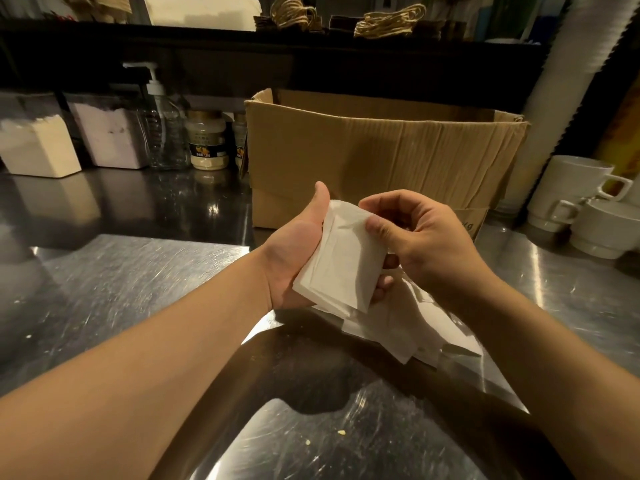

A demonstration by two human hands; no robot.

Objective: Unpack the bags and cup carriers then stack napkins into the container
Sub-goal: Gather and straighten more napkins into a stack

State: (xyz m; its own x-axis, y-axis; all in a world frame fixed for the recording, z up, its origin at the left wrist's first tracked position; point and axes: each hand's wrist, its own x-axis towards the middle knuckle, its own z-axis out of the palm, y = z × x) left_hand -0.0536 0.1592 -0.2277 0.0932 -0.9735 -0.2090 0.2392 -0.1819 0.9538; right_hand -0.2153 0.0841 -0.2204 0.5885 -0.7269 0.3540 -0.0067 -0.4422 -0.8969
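- White napkin stack (pixel 341 258): cradled in left hand (pixel 298 251), fingers curled beneath, above the steel desk (pixel 131 278).
- Right hand (pixel 415 233): thumb and fingers pinching the stack's top edge.
- Loose napkins (pixel 398 323): on the desk below.
- Cardboard box (pixel 381 150): behind, open.

Napkins (pixel 341 261) between left hand (pixel 298 251) and right hand (pixel 415 237), above more napkins (pixel 398 327) on the desk (pixel 121 282). Behind: box (pixel 381 157). Left of box: jars (pixel 206 140), bottle (pixel 162 133), containers (pixel 38 150). Right: mugs (pixel 581 199).

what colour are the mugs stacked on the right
White, the stacked mugs at the counter's right edge; the head view shows them.
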